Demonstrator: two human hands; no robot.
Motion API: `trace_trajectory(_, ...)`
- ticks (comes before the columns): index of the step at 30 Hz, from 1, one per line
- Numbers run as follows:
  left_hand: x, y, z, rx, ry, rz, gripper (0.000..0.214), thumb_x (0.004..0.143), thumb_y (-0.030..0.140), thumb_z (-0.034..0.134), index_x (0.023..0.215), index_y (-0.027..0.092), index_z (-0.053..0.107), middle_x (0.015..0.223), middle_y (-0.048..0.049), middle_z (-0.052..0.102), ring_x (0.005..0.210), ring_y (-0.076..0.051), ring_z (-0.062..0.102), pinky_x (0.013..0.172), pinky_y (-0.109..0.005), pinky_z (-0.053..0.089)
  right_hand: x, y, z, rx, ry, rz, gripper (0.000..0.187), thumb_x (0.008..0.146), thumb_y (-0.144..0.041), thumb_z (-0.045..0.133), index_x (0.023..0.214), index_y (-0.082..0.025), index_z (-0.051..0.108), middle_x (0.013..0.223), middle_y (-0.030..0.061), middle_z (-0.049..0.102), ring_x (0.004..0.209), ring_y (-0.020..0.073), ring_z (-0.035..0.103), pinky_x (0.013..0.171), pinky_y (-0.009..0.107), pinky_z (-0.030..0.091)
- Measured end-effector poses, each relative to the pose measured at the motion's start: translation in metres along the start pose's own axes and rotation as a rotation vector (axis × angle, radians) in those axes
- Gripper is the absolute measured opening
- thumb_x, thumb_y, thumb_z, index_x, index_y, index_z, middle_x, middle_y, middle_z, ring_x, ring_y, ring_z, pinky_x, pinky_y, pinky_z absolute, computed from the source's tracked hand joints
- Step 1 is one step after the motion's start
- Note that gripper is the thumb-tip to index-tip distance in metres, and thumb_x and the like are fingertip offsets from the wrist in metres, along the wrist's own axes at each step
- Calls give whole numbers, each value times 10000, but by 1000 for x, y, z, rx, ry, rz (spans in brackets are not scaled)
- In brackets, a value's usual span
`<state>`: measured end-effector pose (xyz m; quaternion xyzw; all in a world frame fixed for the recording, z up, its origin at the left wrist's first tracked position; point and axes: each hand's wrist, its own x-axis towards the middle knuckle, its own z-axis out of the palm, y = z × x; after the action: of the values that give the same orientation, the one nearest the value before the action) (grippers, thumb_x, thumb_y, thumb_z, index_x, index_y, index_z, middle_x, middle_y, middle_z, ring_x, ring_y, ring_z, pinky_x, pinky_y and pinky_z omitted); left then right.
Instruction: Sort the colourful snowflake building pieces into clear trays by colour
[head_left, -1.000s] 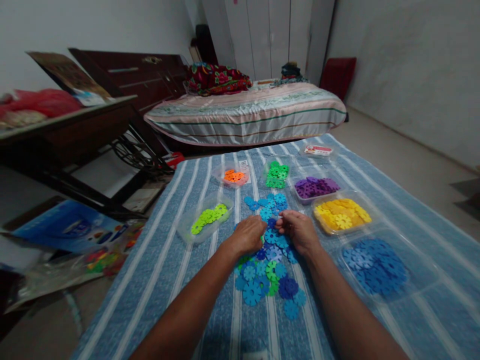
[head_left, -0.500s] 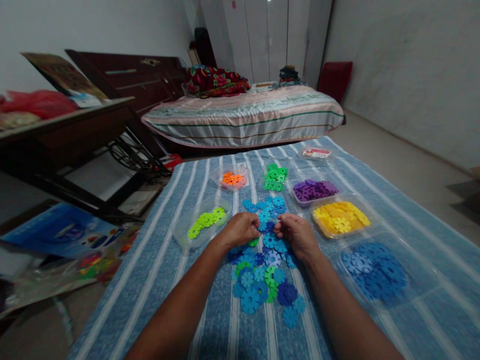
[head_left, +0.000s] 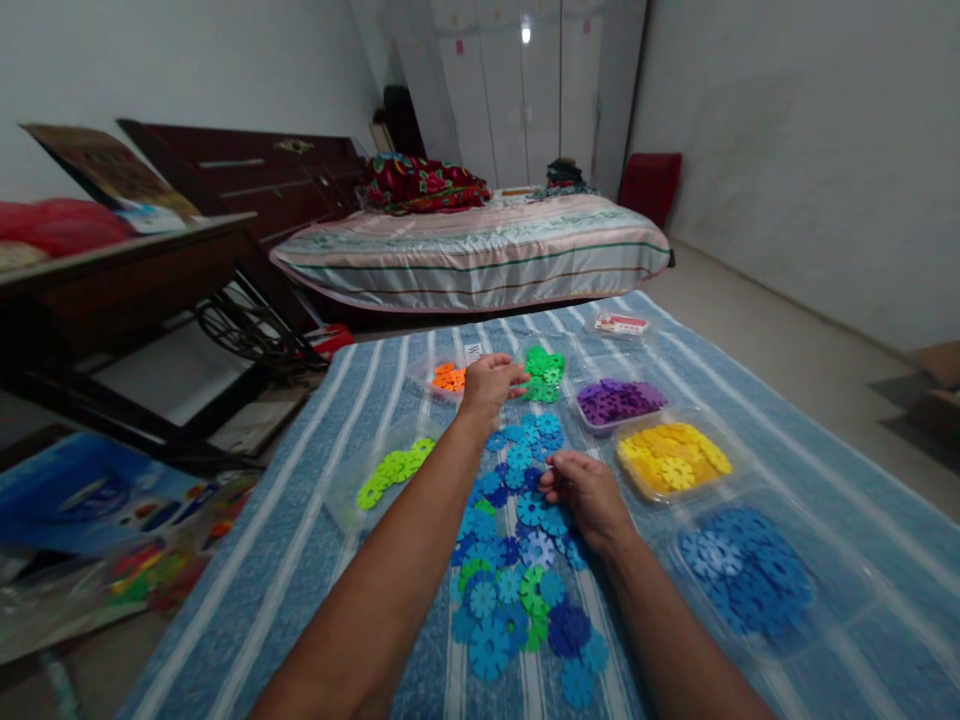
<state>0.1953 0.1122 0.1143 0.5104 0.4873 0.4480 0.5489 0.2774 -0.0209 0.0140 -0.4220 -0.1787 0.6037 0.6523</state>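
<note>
Your left hand (head_left: 493, 383) now lies away from mixed pile (head_left: 537, 548), farther toward table's (head_left: 300, 480) far edge, fingers straighter, just beside green pieces (head_left: 544, 373). It now hides some orange pieces (head_left: 448, 377).

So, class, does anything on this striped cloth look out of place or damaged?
No damage shows. Oddly, a few green pieces lie among the loose blue pieces on the cloth, whereas the yellow pieces sit together in a tub.

Open cloth (head_left: 277, 520) at left, yellow-filled tray (head_left: 643, 487) flanking right hand (head_left: 585, 492)
</note>
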Motion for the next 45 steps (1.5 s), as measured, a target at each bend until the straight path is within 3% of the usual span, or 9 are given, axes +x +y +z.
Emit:
trace_trajectory(5, -17, -12, -3, 234, -98, -21, 89, 707, 202, 641, 718, 126, 597, 653, -25, 653, 523, -99, 605, 449, -168, 416, 1, 1, 0, 1, -1, 1, 246, 646, -366, 763, 733, -152, 679, 574, 35, 668, 503, 124, 599, 458, 205, 454)
trace_trajectory(9, -42, -32, -26, 364, -191, 5, 119, 686, 257, 631, 681, 140, 606, 604, -11, 647, 509, -111, 597, 457, -185, 416, 0, 0, 0, -15, 1, -4, 226, 655, -351, 752, 731, -152, 678, 575, 36, 670, 501, 120, 591, 462, 205, 453)
trace_trajectory(15, -80, -55, -67, 588, -240, 74, 154, 682, 311, 599, 691, 158, 615, 565, 16, 593, 528, -134, 581, 512, -226, 424, -3, -3, 0, -31, 17, 8, 207, 655, -329, 755, 724, -149, 678, 577, 41, 670, 511, 128, 603, 467, 213, 464)
trace_trajectory(23, -139, -53, -100, 704, -227, 67, 187, 741, 331, 543, 702, 170, 632, 561, 30, 549, 553, -126, 513, 519, -222, 380, -3, -3, -6, -62, -1, -1, 185, 658, -313, 750, 726, -158, 675, 583, 33, 672, 518, 127, 603, 472, 217, 473)
trace_trajectory(30, -165, -56, -112, 989, -276, 186, 126, 773, 246, 527, 758, 187, 637, 730, -12, 604, 692, -157, 573, 648, -256, 421, -4, -3, -5, -58, 3, -1, 173, 659, -299, 744, 728, -157, 674, 582, 36, 673, 513, 129, 608, 465, 216, 472)
trace_trajectory(33, -170, -59, -115, 1091, -275, 171, 124, 796, 246, 519, 783, 191, 629, 794, -29, 606, 748, -170, 587, 674, -264, 427, -4, -4, -4, -64, 11, -5, 166, 660, -295, 742, 723, -158, 672, 580, 35, 672, 511, 128, 608, 465, 214, 473)
trace_trajectory(41, -178, -63, -118, 1087, -324, 73, 240, 774, 278, 586, 995, 199, 633, 925, -40, 618, 783, -175, 595, 709, -273, 453, -5, -5, -3, -81, 33, 5, 167, 639, -289, 745, 717, -159, 677, 575, 32, 673, 527, 131, 624, 465, 202, 479)
trace_trajectory(45, -179, -64, -115, 1096, -310, 65, 179, 748, 248, 593, 917, 195, 621, 921, -38, 610, 796, -181, 587, 698, -275, 441, -5, -4, -3, -83, 28, 2, 164, 639, -285, 746, 714, -158, 676, 570, 31, 671, 523, 127, 618, 460, 198, 476)
